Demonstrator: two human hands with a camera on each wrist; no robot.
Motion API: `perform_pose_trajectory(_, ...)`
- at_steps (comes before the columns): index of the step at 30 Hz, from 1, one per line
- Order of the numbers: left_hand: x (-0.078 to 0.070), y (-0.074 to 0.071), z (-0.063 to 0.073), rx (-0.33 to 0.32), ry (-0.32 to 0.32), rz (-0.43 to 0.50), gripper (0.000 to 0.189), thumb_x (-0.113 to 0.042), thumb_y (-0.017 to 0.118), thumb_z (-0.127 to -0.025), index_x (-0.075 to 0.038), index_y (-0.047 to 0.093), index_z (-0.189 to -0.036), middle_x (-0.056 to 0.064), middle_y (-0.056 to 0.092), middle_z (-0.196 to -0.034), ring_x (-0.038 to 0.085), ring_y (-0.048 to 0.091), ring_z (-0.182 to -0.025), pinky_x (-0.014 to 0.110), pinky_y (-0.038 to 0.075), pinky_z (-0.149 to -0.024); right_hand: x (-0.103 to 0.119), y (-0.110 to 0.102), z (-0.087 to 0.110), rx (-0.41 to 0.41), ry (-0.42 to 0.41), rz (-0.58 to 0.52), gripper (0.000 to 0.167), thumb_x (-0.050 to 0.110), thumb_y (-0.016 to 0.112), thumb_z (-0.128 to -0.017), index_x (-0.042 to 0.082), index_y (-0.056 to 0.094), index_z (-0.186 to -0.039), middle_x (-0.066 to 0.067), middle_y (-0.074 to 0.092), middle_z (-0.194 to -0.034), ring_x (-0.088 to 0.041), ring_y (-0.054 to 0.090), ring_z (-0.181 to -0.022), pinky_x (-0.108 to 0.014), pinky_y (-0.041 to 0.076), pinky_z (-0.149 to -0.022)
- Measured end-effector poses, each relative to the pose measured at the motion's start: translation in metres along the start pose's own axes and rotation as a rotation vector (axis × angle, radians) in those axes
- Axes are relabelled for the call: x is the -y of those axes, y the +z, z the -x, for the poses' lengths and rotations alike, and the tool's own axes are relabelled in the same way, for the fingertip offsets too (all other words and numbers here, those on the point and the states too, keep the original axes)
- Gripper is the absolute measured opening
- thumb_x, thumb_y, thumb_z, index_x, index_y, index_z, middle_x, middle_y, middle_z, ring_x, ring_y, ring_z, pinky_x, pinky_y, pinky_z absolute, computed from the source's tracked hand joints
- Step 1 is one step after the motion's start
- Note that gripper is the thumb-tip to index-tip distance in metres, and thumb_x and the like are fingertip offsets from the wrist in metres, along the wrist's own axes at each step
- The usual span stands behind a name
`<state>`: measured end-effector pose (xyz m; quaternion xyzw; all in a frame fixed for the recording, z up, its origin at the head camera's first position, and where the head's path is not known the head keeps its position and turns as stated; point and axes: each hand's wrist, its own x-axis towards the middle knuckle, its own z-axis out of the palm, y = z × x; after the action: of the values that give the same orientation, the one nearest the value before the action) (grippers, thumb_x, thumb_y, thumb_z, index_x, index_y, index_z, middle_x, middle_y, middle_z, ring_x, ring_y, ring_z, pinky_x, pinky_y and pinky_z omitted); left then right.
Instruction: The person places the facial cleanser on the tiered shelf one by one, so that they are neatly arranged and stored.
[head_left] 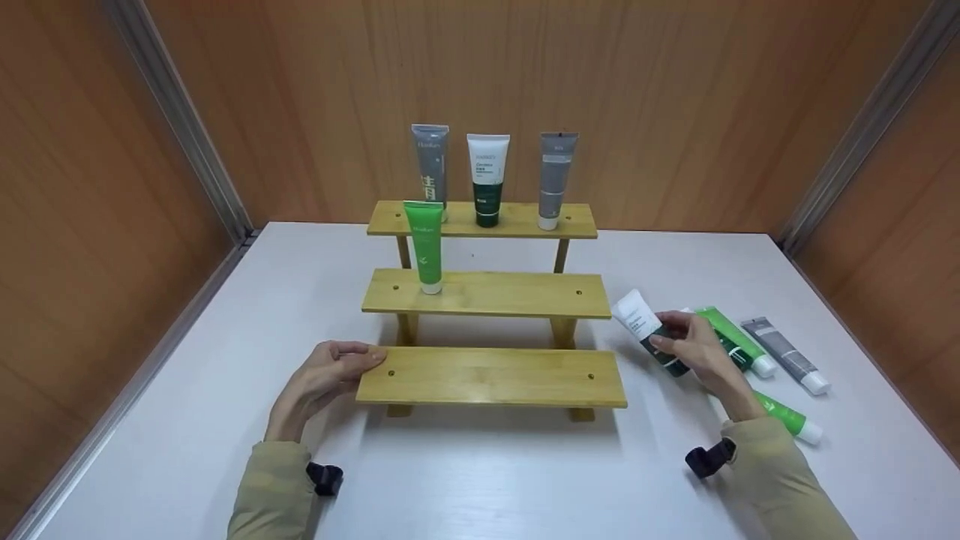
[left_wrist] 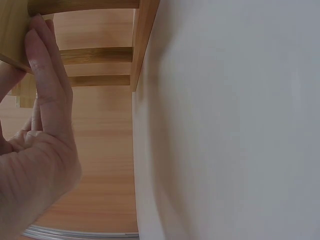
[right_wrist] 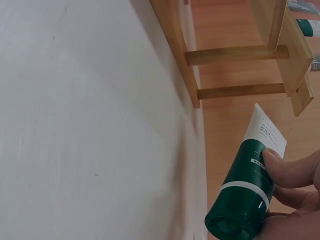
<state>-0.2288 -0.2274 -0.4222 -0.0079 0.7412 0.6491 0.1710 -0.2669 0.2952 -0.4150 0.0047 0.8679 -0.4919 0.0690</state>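
A three-step wooden display stand [head_left: 491, 379] is in the middle of the white table. My left hand [head_left: 326, 375] grips the left end of its lowest step, thumb on top and fingers beneath, as the left wrist view shows. Right of the stand, my right hand [head_left: 697, 349] pinches a white and dark green squeeze tube [right_wrist: 245, 187], tilted with its cap end down toward me. A green tube [head_left: 426, 244] stands on its cap at the left of the middle step. On the top step stand a grey-blue tube [head_left: 431, 161], a white and dark green tube [head_left: 488, 180] and a grey tube [head_left: 556, 180].
Around and behind my right hand several tubes lie on the table [head_left: 487, 480]: a grey one [head_left: 787, 356], a green one [head_left: 731, 334], another green one [head_left: 787, 416] and a partly hidden dark green one [head_left: 735, 352]. Wooden walls [head_left: 637, 97] enclose the back and sides.
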Motion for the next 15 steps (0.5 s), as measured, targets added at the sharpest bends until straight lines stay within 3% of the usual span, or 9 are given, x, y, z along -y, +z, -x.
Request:
perform_pose_trajectory(9, 0.002, -0.001, 0.000, 0.016, 0.015, 0.010, 0.054, -0.022, 0.069, -0.095, 0.015, 0.053, -0.130, -0.001, 0.075, -0.095, 0.011, 0.074, -0.085, 0.023, 0.061, -0.075, 0.010, 0.000, 0.007, -0.042, -0.039, -0.074, 0.051, 0.004, 0.061, -0.097, -0.010, 0.044, -0.143, -0.028, 0.052, -0.139, -0.010, 0.055, -0.105, -0.012, 0.049, -0.085)
perform_pose_trajectory(15, 0.002, -0.001, 0.000, 0.015, 0.012, 0.003, 0.055, -0.022, 0.069, -0.096, 0.015, 0.052, -0.132, -0.001, 0.076, -0.096, 0.010, 0.074, -0.085, 0.023, 0.061, -0.075, 0.019, -0.002, 0.011, -0.074, -0.067, -0.082, 0.052, 0.006, 0.060, -0.099, -0.008, 0.042, -0.146, -0.028, 0.051, -0.140, -0.011, 0.055, -0.106, -0.011, 0.048, -0.086)
